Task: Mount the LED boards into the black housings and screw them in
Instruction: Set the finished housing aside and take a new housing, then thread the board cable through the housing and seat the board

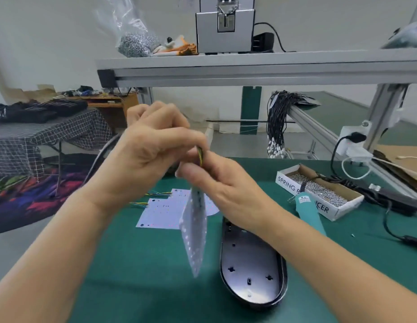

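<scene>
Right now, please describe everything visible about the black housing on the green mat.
The black housing is a long oval shell, apparently plastic with a glossy rim. It lies open side up on the green mat, its grey inner floor bare, with several small holes and cut-outs. No LED board sits inside it. The right forearm crosses above its far end; neither hand touches it.

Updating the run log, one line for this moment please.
hands: both pinching wires | LED board: hanging, unmounted | black housing: empty on mat

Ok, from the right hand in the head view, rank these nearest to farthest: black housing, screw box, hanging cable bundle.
From the right hand:
1. Black housing, on the mat just below the wrist.
2. Screw box, on the mat to the right.
3. Cable bundle, hanging off the rail, behind and to the right.
</scene>
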Demonstrator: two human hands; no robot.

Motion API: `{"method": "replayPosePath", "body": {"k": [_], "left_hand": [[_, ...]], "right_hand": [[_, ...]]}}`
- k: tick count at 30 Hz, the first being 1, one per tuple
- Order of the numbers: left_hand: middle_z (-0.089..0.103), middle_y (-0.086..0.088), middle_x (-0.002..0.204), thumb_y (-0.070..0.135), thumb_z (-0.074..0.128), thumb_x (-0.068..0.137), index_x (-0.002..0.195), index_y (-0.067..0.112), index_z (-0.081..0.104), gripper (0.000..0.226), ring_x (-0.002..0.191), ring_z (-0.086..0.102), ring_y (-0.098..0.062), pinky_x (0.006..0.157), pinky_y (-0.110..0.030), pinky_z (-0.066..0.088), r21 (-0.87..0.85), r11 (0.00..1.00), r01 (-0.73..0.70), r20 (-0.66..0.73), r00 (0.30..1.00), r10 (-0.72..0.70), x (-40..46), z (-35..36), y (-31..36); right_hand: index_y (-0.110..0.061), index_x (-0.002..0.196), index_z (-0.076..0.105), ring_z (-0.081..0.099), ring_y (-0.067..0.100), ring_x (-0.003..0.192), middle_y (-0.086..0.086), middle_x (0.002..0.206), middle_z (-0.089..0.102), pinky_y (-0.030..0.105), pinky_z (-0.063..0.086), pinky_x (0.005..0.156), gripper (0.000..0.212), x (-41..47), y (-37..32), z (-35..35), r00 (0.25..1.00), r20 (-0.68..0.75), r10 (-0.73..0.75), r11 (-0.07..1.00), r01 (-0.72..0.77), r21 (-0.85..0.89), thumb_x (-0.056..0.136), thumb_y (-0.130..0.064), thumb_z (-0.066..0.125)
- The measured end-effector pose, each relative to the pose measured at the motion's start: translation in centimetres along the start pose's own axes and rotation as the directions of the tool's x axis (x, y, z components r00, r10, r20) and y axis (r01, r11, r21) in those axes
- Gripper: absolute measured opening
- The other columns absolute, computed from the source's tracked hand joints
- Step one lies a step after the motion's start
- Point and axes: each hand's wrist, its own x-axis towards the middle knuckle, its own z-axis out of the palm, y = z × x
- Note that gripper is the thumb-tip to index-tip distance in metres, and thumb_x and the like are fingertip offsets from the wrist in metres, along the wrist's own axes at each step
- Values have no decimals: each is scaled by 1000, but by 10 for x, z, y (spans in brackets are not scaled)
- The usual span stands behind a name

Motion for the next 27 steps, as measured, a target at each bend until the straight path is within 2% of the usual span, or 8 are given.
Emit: {"method": "replayPosePath", "body": {"k": [7,11,13,15,18,20,23,27], "left_hand": [[47,2,126,12,66,84,117,17,62,34,121,44,-24,101,-37,26,1,958,287,-271,922,-276,27,66,-4],[57,-2,82,24,62,88,77,14,63,16,86,54,-27,69,-32,36,63,776,627,-63,779,-624,-17,109,-10],[62,-7,73,40,58,91,75,11,64,33,74,53,-26,61,-31,35,-58,443,895,275,441,-854,-35,128,-17],[67,-12,94,47,56,90,101,5,60,43,81,55,-25,70,-30,43,-386,-198,901,598,81,-797,-39,131,-27],[50,-17,134,41,52,93,133,-1,41,59,123,49,-26,105,-37,35,-636,-683,358,744,50,-667,-43,132,-52],[48,-9,138,19,50,96,138,8,40,45,127,45,-23,108,-40,32,-740,-468,483,589,129,-798,-42,136,-65],[54,6,128,-8,52,85,139,23,43,62,123,46,-13,91,-25,35,-418,226,880,535,439,-722,-47,142,-53],[62,2,102,8,55,89,112,17,63,26,98,58,-18,79,-22,44,126,683,719,663,451,-597,-81,151,-51]], "right_hand": [[-16,75,62,42,-3,52,-16,51,45,8,31,52,24,-27,18,-78,892,-446,71,975,-156,-156,97,-19,53],[-9,74,64,43,5,62,7,68,55,23,36,63,27,-73,56,-111,765,-601,232,884,-424,-198,96,-21,53],[-7,73,63,44,5,63,17,73,57,19,36,63,27,-88,68,-110,743,-608,280,861,-474,-184,95,-18,53],[-4,76,64,43,7,64,23,76,57,22,34,63,26,-99,74,-105,763,-554,333,854,-494,-166,94,-21,55],[-22,79,73,49,-2,61,-3,64,58,11,36,61,21,-114,74,-99,837,-405,368,890,-443,-105,89,-37,61],[-24,84,74,42,-1,51,-10,54,48,9,33,51,21,-122,74,-102,833,-444,329,931,-364,8,85,-41,61],[-16,85,73,35,4,46,-9,54,41,10,30,43,24,-124,77,-119,694,-624,361,933,-271,238,84,-35,58],[-19,84,74,38,0,46,-17,51,50,7,32,45,20,-122,80,-137,509,-765,394,909,-337,244,93,-27,58]]}}
